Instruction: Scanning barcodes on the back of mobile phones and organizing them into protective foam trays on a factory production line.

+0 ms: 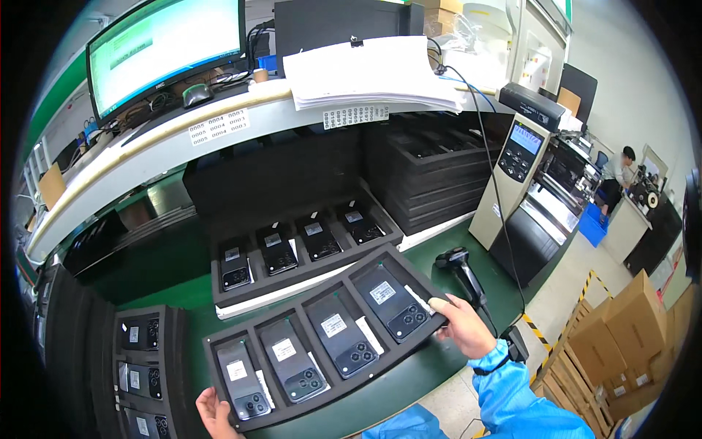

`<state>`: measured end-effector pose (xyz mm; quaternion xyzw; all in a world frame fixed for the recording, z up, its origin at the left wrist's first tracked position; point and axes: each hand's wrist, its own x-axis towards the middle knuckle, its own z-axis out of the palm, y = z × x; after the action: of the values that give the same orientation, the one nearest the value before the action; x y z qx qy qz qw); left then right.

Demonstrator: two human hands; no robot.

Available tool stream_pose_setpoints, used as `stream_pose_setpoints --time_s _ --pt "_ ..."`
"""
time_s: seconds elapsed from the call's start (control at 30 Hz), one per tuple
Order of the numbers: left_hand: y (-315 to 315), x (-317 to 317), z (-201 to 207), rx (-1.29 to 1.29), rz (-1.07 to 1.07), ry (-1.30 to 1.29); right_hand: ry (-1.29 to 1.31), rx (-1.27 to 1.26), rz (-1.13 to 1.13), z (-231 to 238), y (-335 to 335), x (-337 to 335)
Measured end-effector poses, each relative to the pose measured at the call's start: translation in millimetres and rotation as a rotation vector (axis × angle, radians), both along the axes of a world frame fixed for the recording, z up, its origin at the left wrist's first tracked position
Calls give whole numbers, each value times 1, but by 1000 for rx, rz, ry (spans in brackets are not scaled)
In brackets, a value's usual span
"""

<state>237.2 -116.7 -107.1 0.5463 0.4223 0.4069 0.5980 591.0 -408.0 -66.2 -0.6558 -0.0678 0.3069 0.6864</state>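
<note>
My left hand (216, 414) grips the lower left corner of a black foam tray (411, 271), fingers curled round its edge. At the tray's right end my right hand (468, 331) holds on, with its thumb on the rim. Tilted, the tray is above the green table. Several dark smartphones (342, 344) lie in its compartments, backs up, each with a white label and a white strip beside it. Behind it, another black foam tray (311, 272) holds more phones. At the left stands a third tray (175, 351), also with phones.
A barcode scanner (466, 278) stands right of the held tray, near a label printer (512, 168) with a hanging cable. Stacked black trays (439, 175) fill the back. Overhead is a shelf with a monitor (164, 55) and papers (365, 73). Cardboard boxes (621, 329) stand right; a person (614, 175) sits beyond.
</note>
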Motion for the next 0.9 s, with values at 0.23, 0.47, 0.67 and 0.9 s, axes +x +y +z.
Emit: stream_pose_setpoints --time_s 0.23,0.47,0.67,0.9 --pt "12 -7 48 209 55 84 -116 346 -10 24 9 -4" --pt "94 113 22 929 379 -115 -288 392 -236 -32 96 82" --pt "117 182 -9 832 511 66 -956 -250 -577 -75 140 94" --pt "94 148 -29 724 61 191 -911 -175 -513 -79 133 81"
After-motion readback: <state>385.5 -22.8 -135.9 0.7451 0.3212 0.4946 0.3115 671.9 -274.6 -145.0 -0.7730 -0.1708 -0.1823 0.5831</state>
